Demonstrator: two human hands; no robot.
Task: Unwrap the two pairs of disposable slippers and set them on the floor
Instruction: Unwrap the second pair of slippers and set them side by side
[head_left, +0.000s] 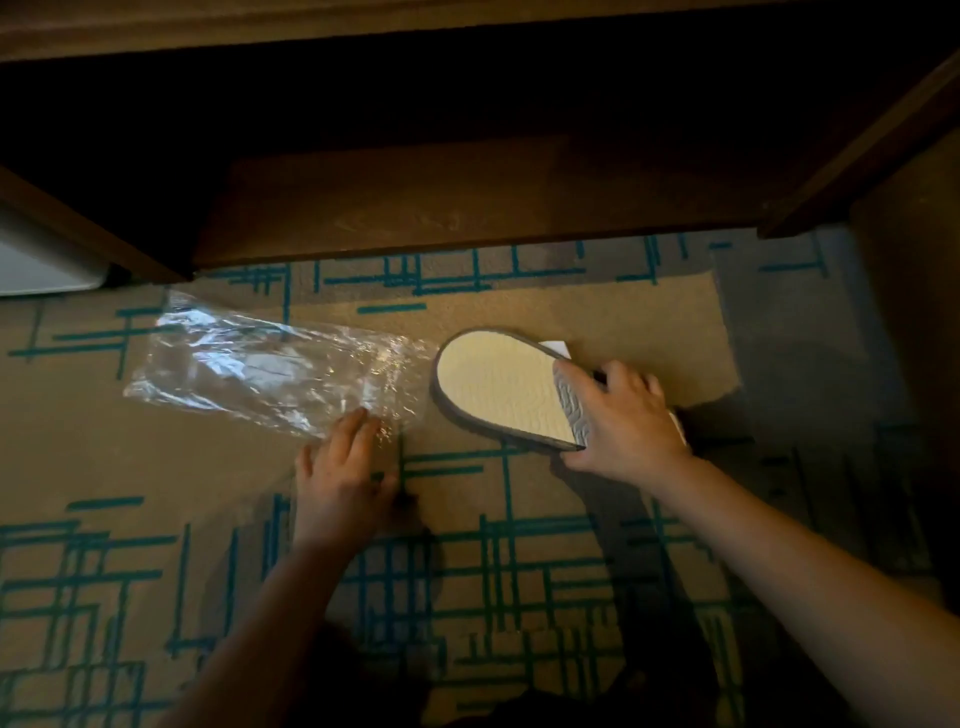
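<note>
Two hands were at work in the single head view, low over the patterned carpet (130, 457) in front of a dark wooden unit (467, 197). My right hand (623, 421) gripped a slipper (493, 384) by its grey toe band, fingers curled over the top and the thumb tucked under the near edge; the cream insole faced up and the heel pointed left, its rim just beside the mouth of the clear plastic wrapper (270, 369). A white edge showed behind my right hand and another past my knuckles — perhaps the pair's second slipper, though I could not tell. My left hand (343, 467) lay with fairly straight fingers on the near corner of the wrapper, pressing it to the floor, not pinching it as far as I could see. The wrapper looked flat and crumpled, and the light inside it was too glary for me to say whether anything remained in it. I judged this pair nearly free and the other pair not in view at all. From here, the risks seemed small but real: the film could cling to the heel and drag along if my left hand lifted too soon, and a grip on the toe band alone could let the slipper twist and land sole-up — or crooked beside its mate.
</note>
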